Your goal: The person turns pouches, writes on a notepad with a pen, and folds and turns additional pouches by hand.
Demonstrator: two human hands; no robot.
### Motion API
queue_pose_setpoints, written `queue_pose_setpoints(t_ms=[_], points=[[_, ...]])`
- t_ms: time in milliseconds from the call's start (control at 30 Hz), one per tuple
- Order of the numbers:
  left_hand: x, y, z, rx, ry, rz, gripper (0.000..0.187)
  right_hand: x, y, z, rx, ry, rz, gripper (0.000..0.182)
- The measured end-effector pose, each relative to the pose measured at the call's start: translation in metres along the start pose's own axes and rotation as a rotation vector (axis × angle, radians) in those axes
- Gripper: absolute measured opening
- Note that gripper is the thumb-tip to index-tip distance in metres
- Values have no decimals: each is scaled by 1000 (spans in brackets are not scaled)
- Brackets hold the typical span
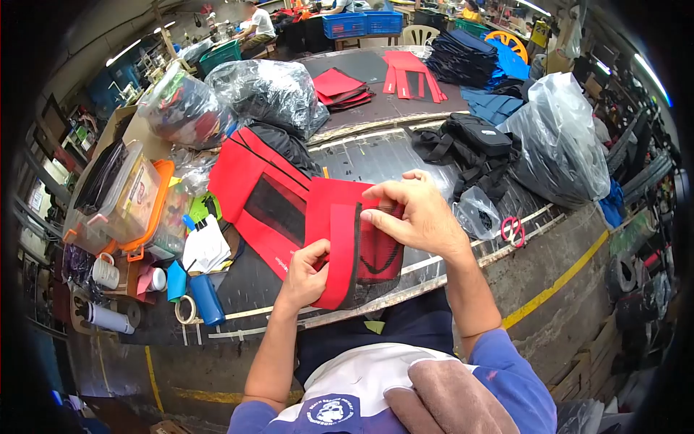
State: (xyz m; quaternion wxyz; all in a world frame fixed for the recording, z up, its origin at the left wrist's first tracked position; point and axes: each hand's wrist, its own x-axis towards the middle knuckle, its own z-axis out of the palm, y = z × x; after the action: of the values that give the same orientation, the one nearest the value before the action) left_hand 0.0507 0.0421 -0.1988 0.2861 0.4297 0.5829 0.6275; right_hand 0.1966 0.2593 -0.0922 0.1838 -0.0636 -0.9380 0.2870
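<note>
A red fabric panel with black mesh and a dark edging strip (338,257) is held up over the near edge of the table. My left hand (306,278) is closed on its lower left side, thumb on the red cloth. At the upper right edge, my right hand (418,215) pinches the panel between thumb and fingers, beside the mesh. Partly under the held panel lie other red panels (242,170) with a black mesh window, spread on the dark table (361,155).
Pink-handled scissors (513,231) and a small clear bag (477,213) lie to the right, near a black bag (477,141). Plastic boxes (126,188), a mug (105,270), a tape roll (186,309) and a blue case (207,300) stand left. Red pieces (340,88) lie farther back.
</note>
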Motion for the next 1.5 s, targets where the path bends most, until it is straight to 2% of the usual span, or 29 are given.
queue_pose_setpoints(t_ms=[33, 100, 200, 300, 333, 433, 500, 600, 700, 767, 867, 1033, 1133, 1167, 1233, 1267, 1367, 1433, 1500], points=[[-1, -1, 1, -101, 9, -16, 11, 0, -1, 0, -1, 32, 3, 32], [-2, -9, -3, -103, 3, -9, 11, -2, 0, 2, -2, 64, 11, 31], [-4, -24, -15, -105, -1, 11, 10, -3, 3, 4, 152, 108, -119, 29], [-3, -30, -27, -553, 295, -13, 14, -17, -3, -18, 171, 118, -184, 30], [-1, -31, -31, -553, 298, -12, 14, -24, -2, -23, 183, 124, -212, 31], [5, -31, -44, -683, 691, 74, 20, -43, 16, -23, 95, 105, -303, 36], [-6, -37, -68, -689, 676, 112, 19, -53, 30, -8, 51, 93, -354, 38], [-15, -34, -86, -703, 636, 185, 17, -69, 57, 32, 67, 46, -176, 35], [-13, 5, -87, 482, 541, 160, 11, -71, 38, 33, 228, 130, -100, 31], [-12, 20, -74, 517, 500, 177, 10, -66, 21, 41, 306, 177, -55, 29], [-5, 34, -45, 581, 415, 223, 9, -51, -9, 62, 177, 439, 7, 35], [-4, 38, -24, 510, 403, 240, 11, -43, 37, 101, -85, 330, -93, 35], [-13, 28, -25, 431, 352, 214, 13, -44, 56, 113, 547, 167, 361, 32], [-18, 19, -28, 329, 433, 278, 14, -44, 66, 116, 548, 169, 361, 32], [-25, 6, -33, 119, 596, 406, 18, -48, 89, 118, 1208, 159, 594, 29], [-23, 5, -33, 119, 598, 407, 18, -47, 93, 116, 1539, 147, 706, 28], [-21, 2, -32, 317, 537, 543, 13, -49, 97, 124, 1506, 119, 793, 30], [-21, 8, -37, 372, 523, 519, 13, -53, 104, 128, 1490, 105, 836, 31], [-20, 17, -39, 470, 476, 470, 12, -60, 117, 126, 812, 379, 654, 30]])
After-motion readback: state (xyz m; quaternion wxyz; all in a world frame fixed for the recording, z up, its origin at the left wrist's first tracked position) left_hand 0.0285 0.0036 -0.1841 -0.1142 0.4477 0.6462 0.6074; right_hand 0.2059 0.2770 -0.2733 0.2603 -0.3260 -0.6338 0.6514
